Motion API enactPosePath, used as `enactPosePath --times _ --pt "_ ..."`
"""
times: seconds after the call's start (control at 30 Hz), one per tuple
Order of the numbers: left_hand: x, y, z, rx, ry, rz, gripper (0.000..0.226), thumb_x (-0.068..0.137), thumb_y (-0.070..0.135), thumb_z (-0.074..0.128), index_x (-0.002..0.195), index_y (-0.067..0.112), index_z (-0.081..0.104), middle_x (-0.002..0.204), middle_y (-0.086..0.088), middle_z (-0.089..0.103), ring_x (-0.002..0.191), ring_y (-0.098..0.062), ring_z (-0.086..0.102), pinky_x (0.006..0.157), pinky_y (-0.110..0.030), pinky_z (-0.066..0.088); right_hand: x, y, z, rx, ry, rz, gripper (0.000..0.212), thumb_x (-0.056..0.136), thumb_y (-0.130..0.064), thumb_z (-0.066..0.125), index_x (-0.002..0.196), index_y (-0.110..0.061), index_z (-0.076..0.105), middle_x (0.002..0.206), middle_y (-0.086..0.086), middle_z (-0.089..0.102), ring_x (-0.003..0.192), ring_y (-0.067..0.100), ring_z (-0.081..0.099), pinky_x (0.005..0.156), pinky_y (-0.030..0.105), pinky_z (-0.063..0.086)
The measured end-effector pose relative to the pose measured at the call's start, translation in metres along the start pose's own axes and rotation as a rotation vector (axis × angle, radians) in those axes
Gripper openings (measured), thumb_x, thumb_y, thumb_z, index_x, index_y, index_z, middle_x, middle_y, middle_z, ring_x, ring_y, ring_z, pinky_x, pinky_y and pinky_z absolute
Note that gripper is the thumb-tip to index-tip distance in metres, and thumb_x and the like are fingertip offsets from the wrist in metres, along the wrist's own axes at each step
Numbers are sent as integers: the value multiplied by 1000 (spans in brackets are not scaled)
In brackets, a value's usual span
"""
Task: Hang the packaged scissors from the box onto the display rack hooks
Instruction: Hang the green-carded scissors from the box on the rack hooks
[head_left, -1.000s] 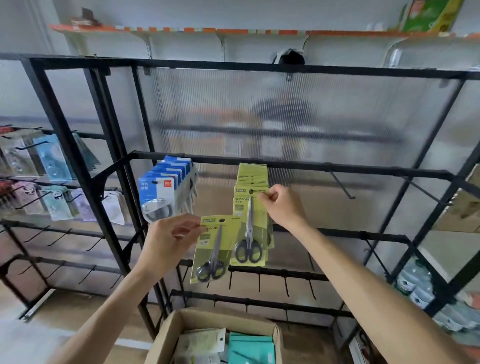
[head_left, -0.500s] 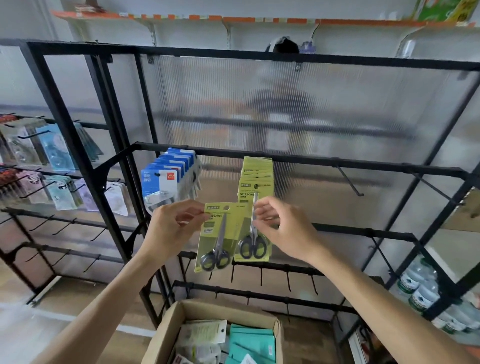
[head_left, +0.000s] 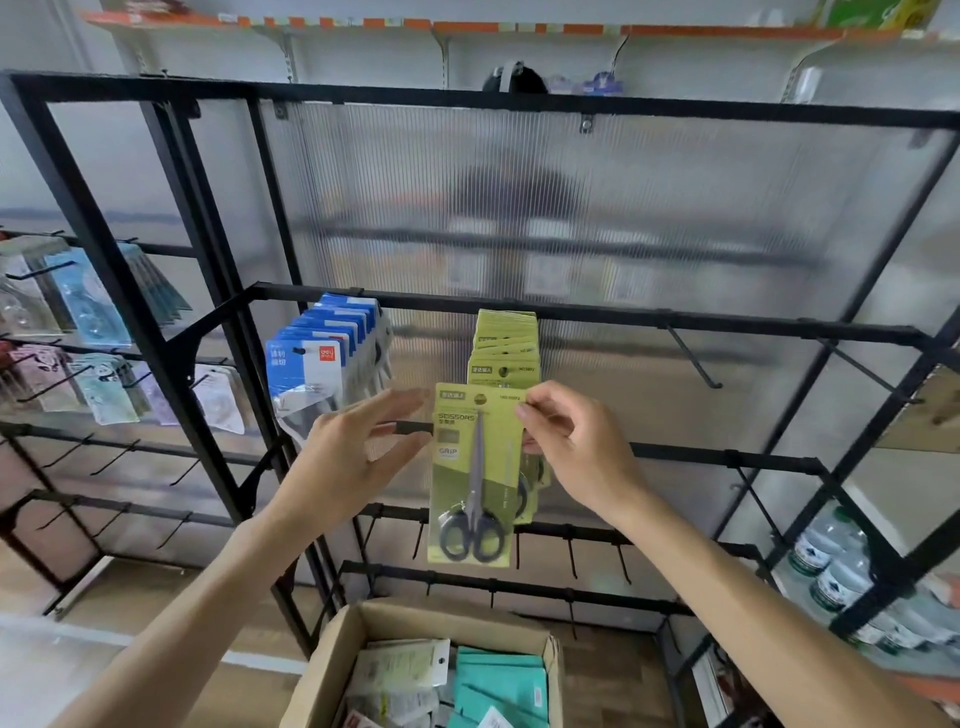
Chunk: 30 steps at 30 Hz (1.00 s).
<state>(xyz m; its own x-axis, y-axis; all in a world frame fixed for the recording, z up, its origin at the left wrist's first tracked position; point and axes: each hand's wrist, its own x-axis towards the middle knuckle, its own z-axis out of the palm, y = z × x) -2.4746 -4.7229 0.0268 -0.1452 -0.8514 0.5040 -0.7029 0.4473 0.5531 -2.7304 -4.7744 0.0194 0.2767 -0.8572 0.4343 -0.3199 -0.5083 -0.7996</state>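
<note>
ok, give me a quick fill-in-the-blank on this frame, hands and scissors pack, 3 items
1. The green scissors pack is pinched at its top corner by the ____ hand.
2. The left hand has straight fingers and holds ____.
3. The cardboard box sits ____ the hands, at the foot of the rack.

Missing words: right; nothing; below

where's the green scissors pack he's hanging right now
In the head view, centre frame: the green scissors pack is pinched at its top right corner by the right hand, before the hanging green packs, right of the blue packs.
</note>
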Motion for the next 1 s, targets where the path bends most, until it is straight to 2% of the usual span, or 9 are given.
enactPosePath --times 0.07,0.13,0.27,0.43,0.57,0.67,0.73,0.83,1.0 --pt "0 -4 1 65 -22 2 51 92 56 55 137 32 56 133 19 60 116 5 58 100 -20 48 7 9 -8 16 14 82 14 99 -23 60 98 -11 68 91 2 73 78 15 73 68 43 63" --pt "1 -3 4 69 -36 5 54 92 59 51 139 33 54 136 20 58 120 5 56 104 -24 47 17 17 -12 26 35 150 14 99 -23 60 97 -12 68 92 5 74 78 17 74 69 48 62" --pt "6 2 12 74 -67 19 51 95 52 53 142 33 50 139 19 55 127 0 53 107 -38 47 40 27 -13 -38 90 227 15 99 -26 61 100 -14 69 92 3 75 74 15 74 70 47 62" --pt "10 5 15 91 -69 32 52 93 43 55 143 32 49 140 19 53 127 -1 52 107 -39 47 52 30 -6 -159 147 267 12 91 -28 66 88 -17 69 79 -1 73 71 18 71 69 44 62" --pt "10 1 15 106 -64 13 51 92 38 57 142 36 47 140 22 54 126 2 52 106 -39 48 54 28 -1 -292 159 214 25 85 -41 74 82 -18 64 72 -6 68 65 12 66 59 31 56" --pt "9 0 17 101 -63 11 50 94 35 58 143 36 46 140 22 54 127 2 51 107 -40 47 54 31 -2 -443 181 145 39 81 -53 74 87 -19 56 74 -9 61 65 10 59 57 33 53" --pt "8 0 18 97 -63 11 51 95 30 62 143 36 46 140 21 53 128 1 51 107 -41 46 51 32 -4 -525 214 96 45 80 -55 75 91 -18 50 77 -9 55 66 9 54 56 31 49" --pt "7 -2 19 113 -62 11 50 95 32 61 143 37 45 140 22 53 125 2 51 107 -41 46 42 29 -2 -612 207 -8 44 81 -54 74 93 -20 48 80 -9 54 67 8 52 53 22 44" --pt "8 -8 24 130 -89 21 52 95 33 60 144 36 44 141 22 52 128 1 50 106 -37 46 30 23 7 -606 141 -78 41 85 -54 72 100 -21 52 90 -10 60 70 5 58 56 18 50"
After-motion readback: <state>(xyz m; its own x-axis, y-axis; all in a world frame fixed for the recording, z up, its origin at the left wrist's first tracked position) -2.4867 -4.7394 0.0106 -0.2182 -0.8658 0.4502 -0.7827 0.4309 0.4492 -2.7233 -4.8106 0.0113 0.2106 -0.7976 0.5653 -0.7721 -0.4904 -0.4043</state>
